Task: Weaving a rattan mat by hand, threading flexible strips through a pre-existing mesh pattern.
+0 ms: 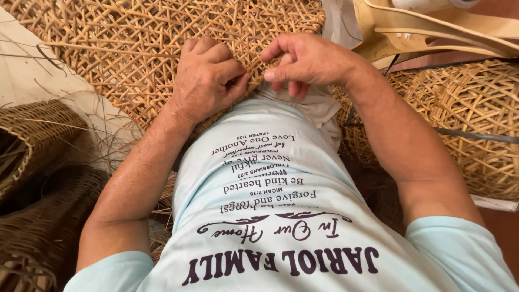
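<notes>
Nearest to the camera is the pale blue printed T-shirt (pixel 270 216) of the person, and both bare forearms go forward from it. The left hand (pixel 208 78) is closed like a loose fist – its thumb and bent fingers pinch a thin light-brown rattan strand (pixel 254 64) at the near edge of the large open-weave rattan panel (pixel 135 48), which lies across the lap and spreads away to the upper left. The right hand (pixel 303 59) is just beside the left one, almost touching; its thumb and forefinger are narrow, pinching the same strand at the same edge, and the other fingers curl under.

At the left side, lower, stand dark brown woven baskets (pixel 38 178) with loose fibres around them. At the right side lies a rounded light-brown wicker piece (pixel 470 113). Farther, at the top right, there are pale bent wooden frame pieces (pixel 411 27) – they rest above the wicker
</notes>
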